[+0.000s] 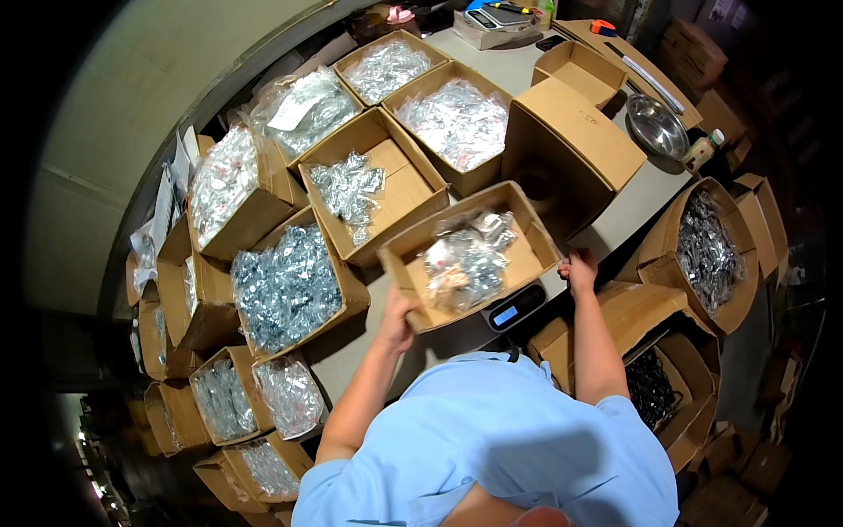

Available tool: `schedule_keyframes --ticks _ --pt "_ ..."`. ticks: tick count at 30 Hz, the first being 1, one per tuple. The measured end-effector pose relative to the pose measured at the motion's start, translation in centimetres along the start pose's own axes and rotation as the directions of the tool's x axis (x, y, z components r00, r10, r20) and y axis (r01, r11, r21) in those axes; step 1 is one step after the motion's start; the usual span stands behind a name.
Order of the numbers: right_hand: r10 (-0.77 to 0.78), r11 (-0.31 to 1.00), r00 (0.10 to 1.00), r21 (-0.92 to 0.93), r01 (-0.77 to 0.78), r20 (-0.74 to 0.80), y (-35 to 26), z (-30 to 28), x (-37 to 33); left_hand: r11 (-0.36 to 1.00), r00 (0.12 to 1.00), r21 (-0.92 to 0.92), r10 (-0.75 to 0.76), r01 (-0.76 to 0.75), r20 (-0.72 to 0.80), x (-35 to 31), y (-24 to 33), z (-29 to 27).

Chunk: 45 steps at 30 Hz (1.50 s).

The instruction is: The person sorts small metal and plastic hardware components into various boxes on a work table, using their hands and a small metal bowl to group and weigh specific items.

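A small open cardboard box (537, 239) is tilted in front of me, with several clear plastic packets (470, 262) of small parts inside. My left hand (395, 321) is closed on the box's near left corner. At its right corner my right hand (580, 269) is closed with fingers curled against the edge; the fingertips are partly hidden. Just below the box, a dark scale (516, 307) with a lit display shows, the rest of it covered by the box. Behind stands a larger open box (413, 189) with small silvery packets (349, 191) on its left side.
Open boxes of packed parts crowd the left, including one of bluish packets (288, 285). A tall box (580, 132) lies open toward me. Farther right are a metal bowl (657, 127) and a small bottle (704, 149). Boxes of dark parts (652, 386) stand below right.
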State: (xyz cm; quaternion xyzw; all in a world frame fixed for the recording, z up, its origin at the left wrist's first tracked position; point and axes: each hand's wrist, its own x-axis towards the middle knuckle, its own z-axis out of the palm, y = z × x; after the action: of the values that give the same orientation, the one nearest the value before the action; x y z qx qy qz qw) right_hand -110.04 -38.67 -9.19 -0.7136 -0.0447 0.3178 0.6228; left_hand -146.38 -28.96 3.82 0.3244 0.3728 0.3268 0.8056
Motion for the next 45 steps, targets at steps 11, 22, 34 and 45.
schedule_keyframes --ticks 11,22,34,45 --pt "-0.039 0.987 0.998 -0.161 0.032 -0.042 -1.0 0.8 -0.6 0.983 0.982 0.014 0.182 -0.183 0.055 -2.2 2.7 1.3" --pt "-0.06 0.981 0.998 -0.184 0.055 -0.018 -0.4 0.9 -0.4 0.996 0.996 -0.028 0.086 -0.087 -0.013 -1.8 -0.2 3.0" --pt "-0.117 0.966 0.993 -0.233 0.111 -0.01 -0.2 0.2 0.4 0.991 0.999 0.124 -0.046 0.044 0.012 1.4 -4.5 2.2" --pt "-0.648 0.631 0.711 -0.715 0.301 -0.272 1.1 -2.3 1.1 -0.015 0.889 0.999 0.456 -0.032 0.035 -1.4 -8.0 -8.8"
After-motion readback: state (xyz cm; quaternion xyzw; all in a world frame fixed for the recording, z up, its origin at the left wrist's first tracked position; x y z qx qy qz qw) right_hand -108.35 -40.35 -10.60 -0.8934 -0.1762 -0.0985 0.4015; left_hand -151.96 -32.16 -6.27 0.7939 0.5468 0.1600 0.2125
